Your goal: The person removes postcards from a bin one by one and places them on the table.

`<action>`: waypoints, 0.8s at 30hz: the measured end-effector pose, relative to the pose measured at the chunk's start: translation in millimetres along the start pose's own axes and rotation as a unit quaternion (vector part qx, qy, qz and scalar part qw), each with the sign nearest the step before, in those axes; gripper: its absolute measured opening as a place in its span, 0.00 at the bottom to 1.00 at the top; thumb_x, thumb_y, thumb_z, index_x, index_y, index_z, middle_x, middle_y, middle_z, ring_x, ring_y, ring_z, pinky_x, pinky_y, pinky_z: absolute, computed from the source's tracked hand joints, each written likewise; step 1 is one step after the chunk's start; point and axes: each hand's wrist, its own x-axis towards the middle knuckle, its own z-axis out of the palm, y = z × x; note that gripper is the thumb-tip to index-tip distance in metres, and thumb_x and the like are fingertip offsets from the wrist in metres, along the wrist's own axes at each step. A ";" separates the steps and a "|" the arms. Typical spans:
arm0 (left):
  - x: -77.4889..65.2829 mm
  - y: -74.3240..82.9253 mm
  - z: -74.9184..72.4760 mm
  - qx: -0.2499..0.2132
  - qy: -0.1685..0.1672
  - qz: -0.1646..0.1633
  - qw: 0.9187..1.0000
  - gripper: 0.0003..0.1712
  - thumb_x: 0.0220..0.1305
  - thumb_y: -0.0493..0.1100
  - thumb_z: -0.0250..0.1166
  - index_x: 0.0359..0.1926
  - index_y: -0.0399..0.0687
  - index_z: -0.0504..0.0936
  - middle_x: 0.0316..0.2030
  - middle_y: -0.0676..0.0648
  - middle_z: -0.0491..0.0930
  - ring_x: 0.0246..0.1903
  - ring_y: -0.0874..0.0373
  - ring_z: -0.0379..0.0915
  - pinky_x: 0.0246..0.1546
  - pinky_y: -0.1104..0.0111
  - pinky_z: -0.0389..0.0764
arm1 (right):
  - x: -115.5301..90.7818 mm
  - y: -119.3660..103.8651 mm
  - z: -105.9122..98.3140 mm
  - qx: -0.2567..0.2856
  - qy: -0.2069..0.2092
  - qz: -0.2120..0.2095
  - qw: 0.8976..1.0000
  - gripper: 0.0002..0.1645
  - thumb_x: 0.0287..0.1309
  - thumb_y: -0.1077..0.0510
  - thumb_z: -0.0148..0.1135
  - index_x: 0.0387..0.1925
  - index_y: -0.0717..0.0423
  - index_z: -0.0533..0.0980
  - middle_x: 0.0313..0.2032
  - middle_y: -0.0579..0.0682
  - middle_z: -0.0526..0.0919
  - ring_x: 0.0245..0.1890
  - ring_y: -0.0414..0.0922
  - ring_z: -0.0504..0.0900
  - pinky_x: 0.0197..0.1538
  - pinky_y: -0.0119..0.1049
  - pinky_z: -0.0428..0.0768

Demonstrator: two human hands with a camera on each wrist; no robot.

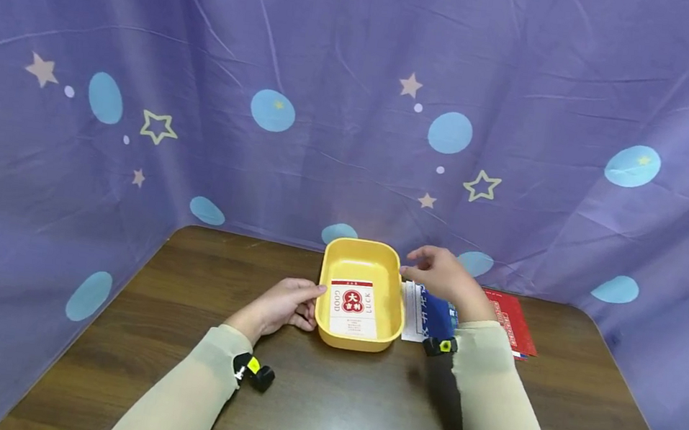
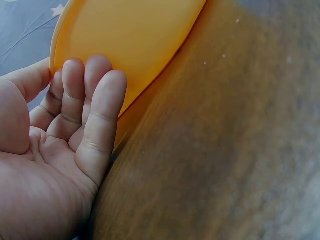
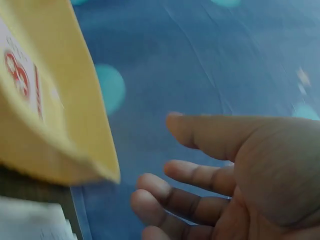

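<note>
A yellow plastic tray (image 1: 392, 323) with raised walls stands on the table, and a white card (image 1: 362, 326) with a red emblem and the words GOOD LUCK lies inside it. With its thumb at the left rim and bent fingers against the outer wall, my left hand (image 1: 283, 307) grips the tray; the left wrist view shows the bent fingers (image 2: 107, 107) beside that wall. Just off the tray's right rim is my right hand (image 1: 444, 275), fingers loosely bent. In the right wrist view a gap separates its fingertips (image 3: 146, 202) from the tray, and it holds nothing.
Right of the tray lie blue-and-white printed papers (image 1: 435, 318), partly under my right forearm. Farther right is a red printed sheet (image 1: 513, 324), with other paper edges beneath. A purple patterned curtain (image 1: 324, 169) hangs along the brown wooden table's (image 1: 306, 406) back edge and both sides.
</note>
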 end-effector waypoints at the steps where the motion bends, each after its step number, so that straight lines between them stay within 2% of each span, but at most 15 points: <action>1: 0.3 0.0 0.5 0.000 -0.001 0.001 1.000 0.18 0.79 0.50 0.63 0.36 0.41 0.79 0.22 0.48 0.80 0.22 0.54 0.82 0.26 0.64 0.92 | 3.2 -7.1 4.6 -0.013 -0.010 -0.012 1.000 0.33 0.64 0.45 0.75 0.62 0.62 0.81 0.47 0.60 0.88 0.44 0.53 0.85 0.51 0.50 0.89; 6: 0.9 -1.1 0.6 0.002 -0.004 0.008 1.000 0.20 0.79 0.51 0.63 0.37 0.36 0.78 0.22 0.48 0.79 0.22 0.54 0.82 0.25 0.64 0.91 | 25.3 -39.5 27.4 -0.085 -0.083 -0.040 0.992 0.37 0.57 0.46 0.81 0.62 0.61 0.81 0.48 0.58 0.89 0.47 0.52 0.85 0.56 0.48 0.87; 11: 1.7 -2.3 -0.9 0.003 -0.003 0.006 1.000 0.19 0.80 0.50 0.62 0.37 0.38 0.79 0.22 0.49 0.79 0.21 0.55 0.82 0.25 0.65 0.91 | 47.9 -62.0 51.2 -0.175 -0.143 -0.030 0.974 0.42 0.54 0.46 0.83 0.66 0.60 0.80 0.59 0.59 0.88 0.58 0.54 0.85 0.66 0.50 0.83; 16: 2.7 -1.1 -1.6 0.000 -0.001 0.003 1.000 0.18 0.80 0.50 0.62 0.39 0.37 0.79 0.22 0.49 0.80 0.21 0.55 0.82 0.25 0.66 0.91 | 62.4 -69.9 75.1 -0.235 -0.173 -0.026 0.956 0.50 0.48 0.45 0.87 0.70 0.58 0.77 0.69 0.55 0.82 0.66 0.52 0.80 0.71 0.48 0.79; 19: 1.8 0.1 -1.0 -0.001 -0.006 0.001 1.000 0.19 0.80 0.50 0.62 0.41 0.35 0.79 0.22 0.49 0.80 0.22 0.56 0.82 0.25 0.66 0.91 | 64.3 -69.3 84.1 -0.254 -0.178 -0.027 0.950 0.52 0.44 0.45 0.89 0.70 0.57 0.78 0.67 0.53 0.84 0.64 0.50 0.82 0.69 0.46 0.81; 24: 1.4 0.2 0.0 0.000 -0.010 0.002 1.000 0.20 0.79 0.51 0.62 0.39 0.36 0.78 0.22 0.49 0.79 0.22 0.56 0.82 0.25 0.66 0.91 | 63.9 -65.8 89.3 -0.244 -0.173 -0.013 0.954 0.50 0.40 0.47 0.92 0.66 0.57 0.81 0.56 0.50 0.88 0.53 0.47 0.84 0.62 0.45 0.85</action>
